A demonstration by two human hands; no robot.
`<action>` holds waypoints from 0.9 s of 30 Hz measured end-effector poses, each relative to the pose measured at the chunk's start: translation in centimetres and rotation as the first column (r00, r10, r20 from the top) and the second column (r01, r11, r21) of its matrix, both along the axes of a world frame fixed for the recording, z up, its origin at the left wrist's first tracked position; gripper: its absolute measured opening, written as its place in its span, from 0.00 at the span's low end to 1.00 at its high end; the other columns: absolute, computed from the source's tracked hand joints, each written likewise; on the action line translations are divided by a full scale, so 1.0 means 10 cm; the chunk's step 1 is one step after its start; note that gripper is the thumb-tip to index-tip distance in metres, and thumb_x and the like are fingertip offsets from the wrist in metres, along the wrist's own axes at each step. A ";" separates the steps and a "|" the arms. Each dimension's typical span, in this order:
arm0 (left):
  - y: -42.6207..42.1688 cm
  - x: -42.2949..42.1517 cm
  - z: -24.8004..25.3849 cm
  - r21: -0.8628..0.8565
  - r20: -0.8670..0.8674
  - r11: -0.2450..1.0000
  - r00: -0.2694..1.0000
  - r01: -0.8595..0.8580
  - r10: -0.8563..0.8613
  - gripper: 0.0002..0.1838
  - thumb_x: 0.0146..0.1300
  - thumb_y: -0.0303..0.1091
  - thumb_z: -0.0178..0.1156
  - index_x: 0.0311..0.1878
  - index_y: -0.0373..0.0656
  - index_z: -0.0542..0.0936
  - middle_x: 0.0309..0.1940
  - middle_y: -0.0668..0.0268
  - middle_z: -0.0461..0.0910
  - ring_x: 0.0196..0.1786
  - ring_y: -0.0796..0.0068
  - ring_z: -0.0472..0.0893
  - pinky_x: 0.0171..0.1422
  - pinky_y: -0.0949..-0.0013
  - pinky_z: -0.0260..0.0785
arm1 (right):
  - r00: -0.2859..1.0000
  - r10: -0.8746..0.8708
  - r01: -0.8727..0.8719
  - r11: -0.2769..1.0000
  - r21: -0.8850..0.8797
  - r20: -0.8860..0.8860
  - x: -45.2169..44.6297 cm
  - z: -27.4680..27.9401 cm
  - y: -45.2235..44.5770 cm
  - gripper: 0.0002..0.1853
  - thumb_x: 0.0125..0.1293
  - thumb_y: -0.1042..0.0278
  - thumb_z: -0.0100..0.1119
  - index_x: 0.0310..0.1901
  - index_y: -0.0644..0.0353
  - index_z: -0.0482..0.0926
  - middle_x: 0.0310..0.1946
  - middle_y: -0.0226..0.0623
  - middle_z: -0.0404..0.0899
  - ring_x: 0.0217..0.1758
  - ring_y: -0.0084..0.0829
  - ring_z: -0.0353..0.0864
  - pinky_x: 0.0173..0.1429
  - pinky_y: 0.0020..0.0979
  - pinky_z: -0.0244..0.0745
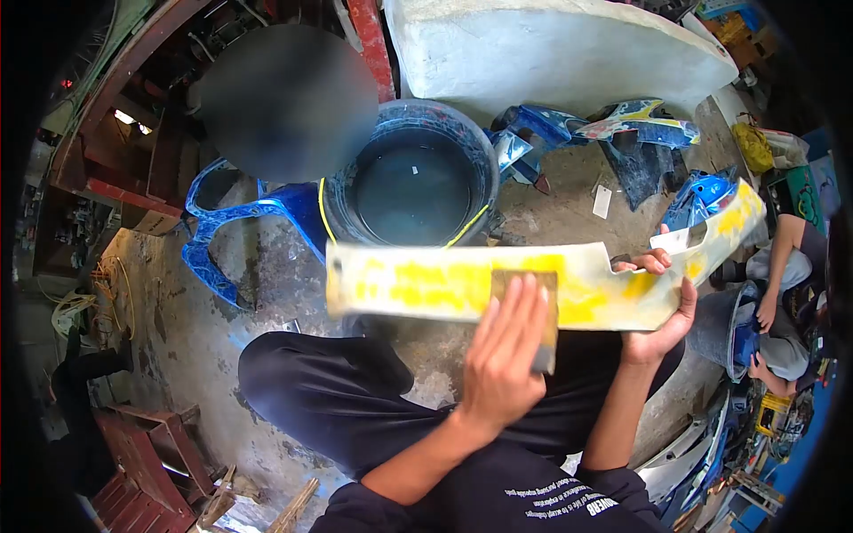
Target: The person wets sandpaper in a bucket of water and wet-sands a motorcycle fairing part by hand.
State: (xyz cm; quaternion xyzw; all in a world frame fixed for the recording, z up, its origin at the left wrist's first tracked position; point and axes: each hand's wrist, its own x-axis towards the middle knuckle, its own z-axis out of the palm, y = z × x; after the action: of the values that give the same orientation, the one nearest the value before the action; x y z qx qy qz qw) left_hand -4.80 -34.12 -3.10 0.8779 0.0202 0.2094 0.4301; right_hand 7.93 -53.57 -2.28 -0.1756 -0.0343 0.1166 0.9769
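A long, curved panel (435, 280), cream with yellow patches, lies across the view above my lap. My left hand (506, 355) presses a brown abrasive sheet (551, 306) on the panel's middle, its fingers together and the thumb at the sheet's lower edge. At the panel's right part, my right hand (666, 324) grips it from below, with the thumb at the lower edge and fingertips showing at the notch. Just behind the panel stands a dark round tub (493, 169) of water.
A blue frame piece (209, 222) lies on the floor at left. Blue parts (546, 124) lie behind right, before a white slab (551, 53). At far right, another person's hands (766, 315) are at a bucket (720, 324). A red wooden stool (142, 462) is lower left.
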 end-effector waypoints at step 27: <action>0.30 0.55 -0.78 0.083 -0.080 0.990 0.991 0.117 -0.110 0.45 0.49 0.13 0.52 0.78 0.36 0.69 0.79 0.49 0.67 0.83 0.53 0.63 0.84 0.45 0.58 | 0.915 -0.325 0.394 0.848 -0.355 0.239 -0.37 -0.02 0.47 0.45 0.66 0.62 0.51 0.85 0.47 0.48 0.47 0.38 0.70 0.51 0.34 0.72 0.72 0.50 0.64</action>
State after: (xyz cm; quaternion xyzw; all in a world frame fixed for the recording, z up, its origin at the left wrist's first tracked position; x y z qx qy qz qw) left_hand 0.67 -31.11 -10.94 0.9029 -0.0227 0.1521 0.4013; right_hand 4.19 -48.90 -2.46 -0.3821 -0.0596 -0.0798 0.9187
